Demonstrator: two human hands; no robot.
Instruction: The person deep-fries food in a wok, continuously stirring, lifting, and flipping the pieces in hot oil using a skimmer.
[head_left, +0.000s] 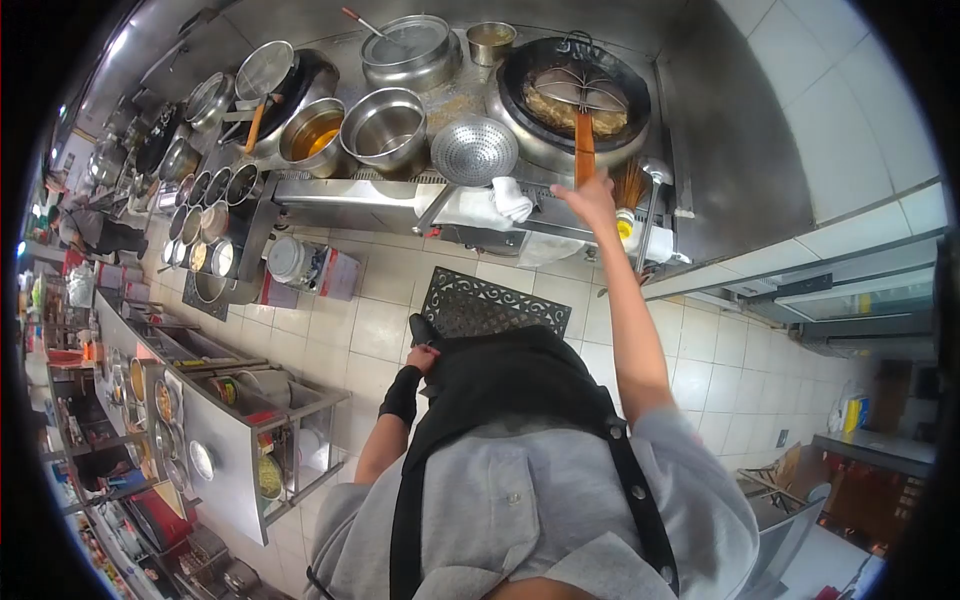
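The person's right hand [592, 200] has its fingers closed around the lower end of the wooden handle [585, 150] of a strainer [578, 88], with one finger or the thumb stretched out to the side. The strainer is made of thin metal ribs over a rounded, dark head, and it lies inside the wide black wok [512, 80], over pale brown food [552, 112]. The left hand [424, 358] hangs beside the smooth black apron [500, 375], with a black band on the wrist; its fingers look curled, but one cannot tell if they hold something.

Near the right hand there are a brush [630, 185] of stiff brown bristles, with a yellow part, and a shiny metal ladle [655, 172]. To the other side lie a soft, crumpled white cloth [513, 200] and a round colander [474, 150] full of small holes. A deep steel pot [384, 132] stands next to another pot [298, 140] with orange liquid.

The box [340, 275] on the floor has red print, too small to be read. The stove is of metal, under a dull grey wall [700, 110]. Pale square tiles [380, 325] cover the floor, and a dark mat [495, 300] with curled patterns lies there.
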